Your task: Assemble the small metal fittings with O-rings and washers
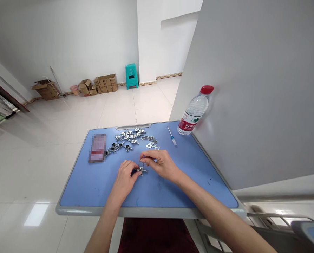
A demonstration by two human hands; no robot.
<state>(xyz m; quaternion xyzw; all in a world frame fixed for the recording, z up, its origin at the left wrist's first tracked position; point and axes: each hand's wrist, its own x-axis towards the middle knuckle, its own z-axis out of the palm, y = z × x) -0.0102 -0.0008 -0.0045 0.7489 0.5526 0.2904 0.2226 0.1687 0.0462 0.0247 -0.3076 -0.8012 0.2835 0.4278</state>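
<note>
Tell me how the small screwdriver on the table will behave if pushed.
The small screwdriver will probably roll if pushed, since its handle looks round and it lies loose on the blue table. It should feel light and stiff, given its thin metal shaft.

1. The left hand (124,179) is curled, its fingers closed inward.
2. The right hand (159,163) reaches across in a pinch, just beside the left.
3. The left forearm (105,218) and right forearm (212,207) angle inward, wrists level.

A small silver metal fitting (140,170) with a thin upright pin (143,166) sits pinched between the left hand (124,181) and right hand (161,164).
</note>
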